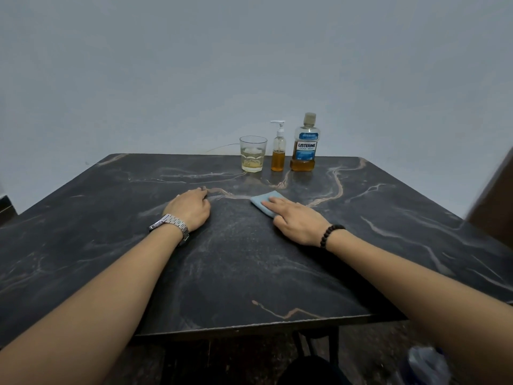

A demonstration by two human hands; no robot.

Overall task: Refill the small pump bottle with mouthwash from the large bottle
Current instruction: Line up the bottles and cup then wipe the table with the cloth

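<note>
- My left hand (191, 208), the one with the metal watch, lies palm down on the dark marbled bench (249, 273), fingers loosely curled together and holding nothing; I judge it is there only to steady me
- My right hand (298, 220), with the black bead bracelet, presses flat with fingers spread on a small folded light-blue cloth (263, 201), pinning it to the bench rather than pinching it, probably kept close for drips
- The small clear pump bottle with the white pump head (278, 151) stands upright near the far edge, pump on, amber liquid reaching under halfway
- Just beside it on the right stands the large clear mouthwash bottle with the blue label and grey cap (304, 145), capped, with only a low band of amber liquid left
- To the left of the pump bottle is a clear glass tumbler (252, 154) holding a little pale liquid
- All three stand well apart from my hands, lined up within reach; both tops on, so I judge the pouring is not in hand right now
</note>
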